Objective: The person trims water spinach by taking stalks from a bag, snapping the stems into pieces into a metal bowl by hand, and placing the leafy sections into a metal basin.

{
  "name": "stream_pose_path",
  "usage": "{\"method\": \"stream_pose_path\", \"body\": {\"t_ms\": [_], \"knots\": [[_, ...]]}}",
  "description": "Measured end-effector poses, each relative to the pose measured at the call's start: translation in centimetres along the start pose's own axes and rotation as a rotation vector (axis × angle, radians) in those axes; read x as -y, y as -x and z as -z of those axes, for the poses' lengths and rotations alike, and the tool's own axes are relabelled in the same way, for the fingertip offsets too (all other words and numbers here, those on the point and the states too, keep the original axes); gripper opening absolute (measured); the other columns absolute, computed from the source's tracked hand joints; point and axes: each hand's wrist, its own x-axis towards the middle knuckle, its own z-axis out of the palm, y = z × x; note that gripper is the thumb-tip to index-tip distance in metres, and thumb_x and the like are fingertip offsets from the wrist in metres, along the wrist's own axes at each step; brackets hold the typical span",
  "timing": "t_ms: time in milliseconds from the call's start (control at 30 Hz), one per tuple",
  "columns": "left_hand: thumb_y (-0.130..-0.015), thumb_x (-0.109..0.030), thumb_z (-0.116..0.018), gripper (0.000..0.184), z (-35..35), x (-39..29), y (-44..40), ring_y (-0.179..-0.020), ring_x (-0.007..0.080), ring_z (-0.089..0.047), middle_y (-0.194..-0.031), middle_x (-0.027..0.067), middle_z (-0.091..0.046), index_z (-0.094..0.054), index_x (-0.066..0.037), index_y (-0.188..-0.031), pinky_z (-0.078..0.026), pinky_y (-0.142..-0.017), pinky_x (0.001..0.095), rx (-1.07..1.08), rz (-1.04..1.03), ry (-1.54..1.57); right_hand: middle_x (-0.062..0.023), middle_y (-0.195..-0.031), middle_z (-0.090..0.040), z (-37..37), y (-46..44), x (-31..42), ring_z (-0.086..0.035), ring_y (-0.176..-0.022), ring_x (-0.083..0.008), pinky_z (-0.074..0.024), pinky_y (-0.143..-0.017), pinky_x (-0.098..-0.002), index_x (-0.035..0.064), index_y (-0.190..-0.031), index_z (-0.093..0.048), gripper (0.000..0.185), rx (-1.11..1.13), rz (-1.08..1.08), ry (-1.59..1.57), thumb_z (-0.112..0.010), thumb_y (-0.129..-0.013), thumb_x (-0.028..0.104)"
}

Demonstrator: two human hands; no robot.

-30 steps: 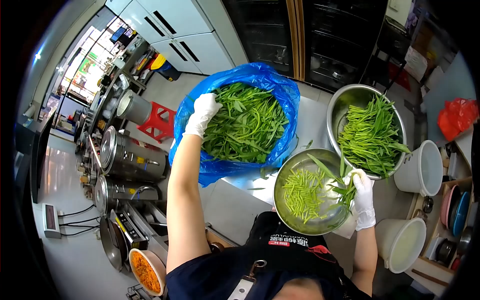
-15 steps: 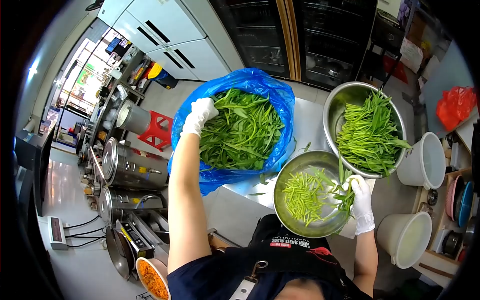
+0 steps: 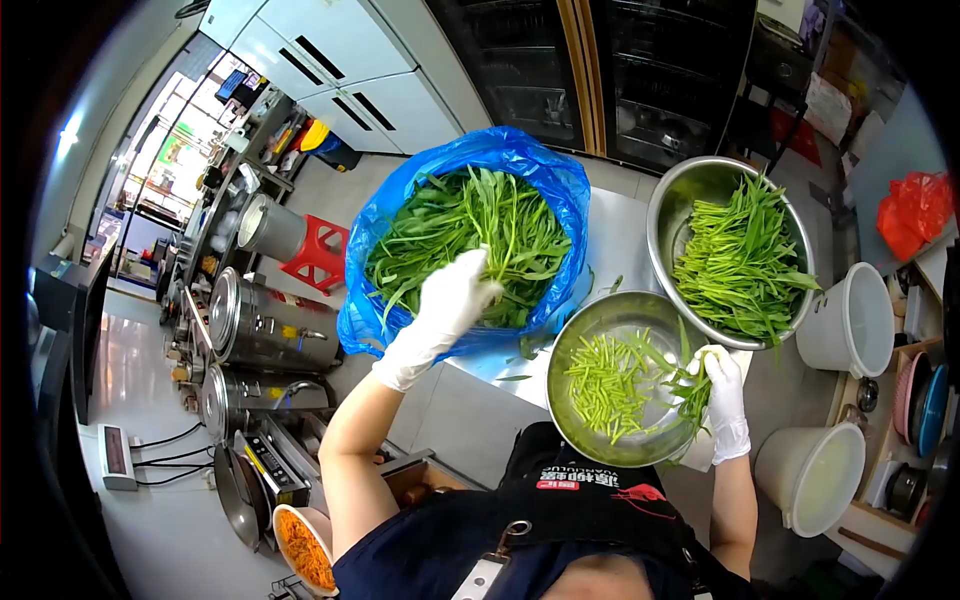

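My left hand (image 3: 455,300), in a white glove, is over the near part of a blue plastic bag (image 3: 362,325) full of leafy water spinach (image 3: 510,215). Long stalks run up to its fingertips, but motion blur hides whether they are gripped. At the right rim of a steel bowl (image 3: 568,425), my gloved right hand (image 3: 724,395) is closed around a small bunch of water spinach (image 3: 692,400). Short cut stems (image 3: 605,385) lie inside that bowl. Behind it, a larger steel bowl (image 3: 665,200) holds long stalks with leaves (image 3: 740,265).
The bag and bowls rest on a pale table (image 3: 615,225). To the right are two white buckets (image 3: 862,320). On the left stand a red stool (image 3: 318,255), large steel pots (image 3: 270,320) and a tub of shredded orange food (image 3: 305,550). Fridges (image 3: 360,85) line the back.
My left hand has moved from the bag's far left side toward its near middle. The greens in the bag have shifted, with more long stalks on top. My right hand stays at the bowl.
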Motion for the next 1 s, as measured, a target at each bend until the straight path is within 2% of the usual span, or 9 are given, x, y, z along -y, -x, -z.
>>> {"method": "stream_pose_path", "body": {"t_ms": [100,167,333,433,500,633,667,833,1000], "knots": [[-0.083,-0.009,-0.066,0.015,2.1,3.7,-0.4,-0.081,0.0288,-0.066,-0.090,0.0120,-0.067,-0.069,-0.006,-0.098,-0.052,-0.071,0.0344,-0.293,0.064,-0.016,-0.0047,-0.081,-0.060,-0.1,-0.1,-0.4,-0.057,-0.073,-0.0131,-0.0484,-0.070,-0.0268,0.0013,-0.098,-0.057,0.016,-0.014,0.041,-0.011,-0.045,-0.099,0.012],[-0.083,-0.006,-0.065,0.009,3.8,4.6,-0.7,-0.079,0.0286,-0.065,-0.088,0.0125,-0.066,-0.070,-0.006,-0.091,-0.051,-0.068,0.0343,-0.261,0.135,0.023,-0.0045,-0.078,-0.058,-0.2,-0.1,-0.3,-0.056,-0.071,-0.0134,-0.0491,-0.069,-0.0275,0.0018,-0.099,-0.055,0.015,-0.011,0.007,-0.064,-0.044,-0.099,0.012],[-0.075,-0.031,-0.076,0.025,1.9,0.7,0.1,-0.071,0.0295,-0.066,-0.074,0.0111,-0.066,-0.073,-0.006,-0.075,-0.051,-0.065,0.0374,-0.012,0.190,0.017,-0.0031,-0.072,-0.052,-1.5,0.3,0.3,-0.052,-0.062,-0.0126,-0.0477,-0.061,-0.0269,0.0023,-0.098,-0.055,0.016,0.030,0.000,-0.192,-0.045,-0.101,0.015],[-0.070,-0.036,-0.078,0.031,-1.7,-0.7,0.3,-0.068,0.0308,-0.066,-0.073,0.0125,-0.066,-0.072,-0.006,-0.075,-0.051,-0.062,0.0392,0.217,0.200,-0.165,-0.0017,-0.072,-0.052,-2.3,0.2,0.6,-0.049,-0.061,-0.0098,-0.0429,-0.057,-0.0228,0.0031,-0.097,-0.056,0.017,0.027,-0.023,-0.236,-0.046,-0.100,0.017],[-0.067,-0.035,-0.079,0.031,-3.6,-0.6,0.6,-0.067,0.0311,-0.066,-0.073,0.0142,-0.066,-0.071,-0.005,-0.073,-0.052,-0.060,0.0398,0.180,0.136,-0.237,-0.0010,-0.072,-0.052,-2.6,0.0,0.8,-0.048,-0.061,-0.0088,-0.0413,-0.056,-0.0218,0.0034,-0.097,-0.056,0.017,0.030,-0.021,-0.258,-0.047,-0.100,0.017],[-0.073,-0.020,-0.073,0.024,-5.2,-0.3,0.7,-0.063,0.0315,-0.065,-0.070,0.0147,-0.065,-0.068,-0.004,-0.090,-0.050,-0.057,0.0408,0.102,0.132,-0.159,0.0014,-0.072,-0.051,-2.8,-0.2,1.5,-0.045,-0.061,-0.0062,-0.0387,-0.056,-0.0211,0.0030,-0.096,-0.057,0.013,0.064,0.000,-0.213,-0.051,-0.098,0.015],[-0.075,-0.014,-0.068,0.030,-5.3,-0.1,0.9,-0.071,0.0326,-0.067,-0.076,0.0163,-0.067,-0.065,-0.004,-0.103,-0.052,-0.063,0.0424,0.168,0.171,-0.119,0.0026,-0.073,-0.050,-3.0,-0.2,1.6,-0.045,-0.062,-0.0051,-0.0379,-0.056,-0.0203,0.0021,-0.100,-0.058,0.010,0.085,-0.009,-0.222,-0.055,-0.095,0.011],[-0.075,-0.015,-0.066,0.044,-1.4,-0.2,0.8,-0.085,0.0336,-0.067,-0.089,0.0163,-0.070,-0.064,-0.007,-0.118,-0.053,-0.077,0.0407,0.229,0.327,0.109,0.0030,-0.073,-0.053,-3.6,-0.3,1.4,-0.046,-0.063,-0.0042,-0.0375,-0.058,-0.0194,0.0006,-0.102,-0.062,0.012,0.089,-0.061,-0.167,-0.058,-0.093,0.008],[-0.081,-0.009,-0.066,0.029,3.4,1.3,1.4,-0.075,0.0166,-0.065,-0.087,0.0128,-0.072,-0.069,0.004,-0.107,-0.050,-0.071,0.0274,0.211,0.559,0.580,0.0022,-0.073,-0.055,-3.8,-0.4,1.8,-0.048,-0.063,-0.0047,-0.0386,-0.058,-0.0202,0.0022,-0.096,-0.062,0.008,0.094,-0.024,-0.092,-0.059,-0.093,0.009]]}}
